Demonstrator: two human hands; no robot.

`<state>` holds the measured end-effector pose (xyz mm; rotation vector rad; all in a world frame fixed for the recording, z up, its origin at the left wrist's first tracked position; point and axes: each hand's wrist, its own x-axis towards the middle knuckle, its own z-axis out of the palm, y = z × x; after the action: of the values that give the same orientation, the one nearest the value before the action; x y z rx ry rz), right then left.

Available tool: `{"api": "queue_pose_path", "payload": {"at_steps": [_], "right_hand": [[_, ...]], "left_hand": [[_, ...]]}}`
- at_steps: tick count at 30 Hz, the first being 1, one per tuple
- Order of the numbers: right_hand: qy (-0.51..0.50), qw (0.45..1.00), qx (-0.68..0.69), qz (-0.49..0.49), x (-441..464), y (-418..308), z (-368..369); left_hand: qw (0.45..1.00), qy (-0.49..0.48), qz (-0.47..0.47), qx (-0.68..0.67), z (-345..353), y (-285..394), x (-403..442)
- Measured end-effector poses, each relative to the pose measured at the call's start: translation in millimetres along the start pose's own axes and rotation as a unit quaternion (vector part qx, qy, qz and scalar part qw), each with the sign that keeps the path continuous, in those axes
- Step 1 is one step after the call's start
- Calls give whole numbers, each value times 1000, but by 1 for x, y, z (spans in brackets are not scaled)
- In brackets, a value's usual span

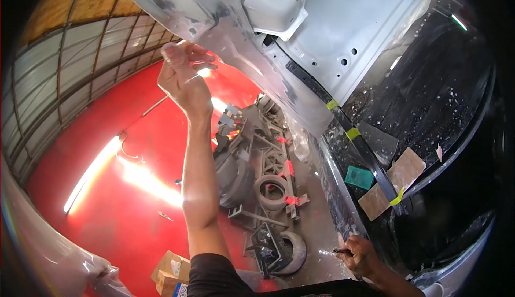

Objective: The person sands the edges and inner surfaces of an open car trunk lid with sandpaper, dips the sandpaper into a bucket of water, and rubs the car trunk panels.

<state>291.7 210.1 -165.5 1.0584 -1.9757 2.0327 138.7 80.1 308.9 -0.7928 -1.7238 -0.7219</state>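
Note:
My left hand (185, 74) is raised at the lower edge of a grey primed car body panel (230, 39). Its fingers are loosely bent and apart, overlapping the panel's edge; whether they press on it is unclear. At the bottom right, my right hand (362, 257) is closed around a small dark tool (343, 252) with a pale, shiny, blurred end; its exact kind does not show. Above that hand, a green pad (359, 177) and brown sheets like sandpaper (406, 168) lie on black bodywork beside a dark strip (370, 163) marked with yellow-green tape (352, 133).
A lit tube lamp (92, 173) hangs before a red wall (145, 120). Tyres (271, 192), metal frames and parts crowd the floor. Cardboard boxes (173, 275) stand at the bottom left, near another pale body panel (48, 243). Dusty black glass (424, 77) spans the right.

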Motion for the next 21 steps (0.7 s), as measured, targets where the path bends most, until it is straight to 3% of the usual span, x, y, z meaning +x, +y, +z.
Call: {"api": "queue_pose_path", "payload": {"at_steps": [9,15,21], "right_hand": [[-12,1000,-4,-13,2,-5,-5],[-26,1000,-14,-2,1,-4,-5],[-22,1000,-13,-1,-1,-3,-4]], "left_hand": [[974,-49,81,205,-8,-45,-5],[995,-16,47,90,1,-30,0],[996,-17,-26,89,9,-6,11]]}}
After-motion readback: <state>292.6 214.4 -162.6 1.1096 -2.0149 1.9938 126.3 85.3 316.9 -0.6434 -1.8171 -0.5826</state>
